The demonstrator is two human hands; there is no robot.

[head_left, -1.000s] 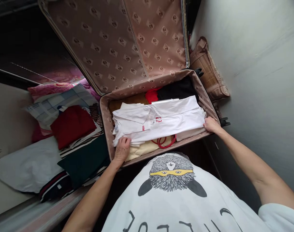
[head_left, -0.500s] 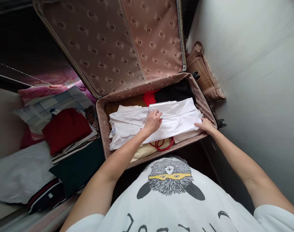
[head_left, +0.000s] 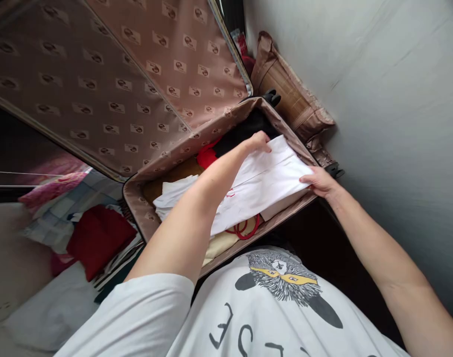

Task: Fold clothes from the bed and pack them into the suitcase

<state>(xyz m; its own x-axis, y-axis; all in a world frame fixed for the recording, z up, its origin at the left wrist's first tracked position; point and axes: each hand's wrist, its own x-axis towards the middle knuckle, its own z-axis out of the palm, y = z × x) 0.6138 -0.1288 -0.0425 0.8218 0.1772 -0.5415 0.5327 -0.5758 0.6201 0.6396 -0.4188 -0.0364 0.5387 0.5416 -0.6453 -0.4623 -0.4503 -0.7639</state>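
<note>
A folded white garment (head_left: 265, 176) with a small red mark lies across the open suitcase (head_left: 137, 203). My left hand (head_left: 259, 142) reaches over it and is closed on its far edge near the top right corner. At the right-hand end, my right hand (head_left: 318, 181) pinches the garment's edge between thumb and fingers, close to the suitcase rim. Another white cloth (head_left: 174, 192) shows on the left, partly behind my left forearm. Below the garment, a looped red cord (head_left: 248, 229) rests on cream cloth (head_left: 221, 246).
Red cloth (head_left: 207, 154) and black cloth (head_left: 235, 134) lie along the suitcase's far side. Its patterned lid (head_left: 137, 69) stands raised. To the left are a dark red folded garment (head_left: 99, 238) and other clothes. A brown bag (head_left: 289, 94) leans against the grey wall (head_left: 390, 124).
My left hand has moved right, from the middle of the white garment to its far right corner. My right hand keeps hold of the right end. The view has turned and shifted.
</note>
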